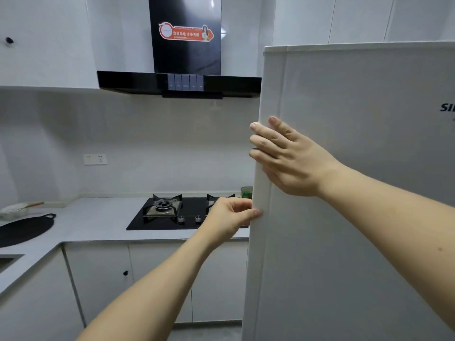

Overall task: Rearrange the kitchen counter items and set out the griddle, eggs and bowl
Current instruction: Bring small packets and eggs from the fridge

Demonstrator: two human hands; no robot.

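A white fridge door (357, 168) fills the right side of the view. My right hand (288, 156) lies flat on the door near its left edge, fingers straight and reaching to the edge. Lower down, my left hand (231, 217) grips the same edge, fingers curled behind it and thumb on the front. The black round griddle (22, 230) lies on the counter at the far left. Behind it sits a glass bowl (14, 210) with a wooden-handled utensil in it. No eggs are in view.
A black gas hob (170, 214) with two burners is set in the grey counter (98, 217). A green jar (246, 192) stands behind it by the fridge. A sink corner (7, 260) shows at the left edge. Range hood above, white cabinets below.
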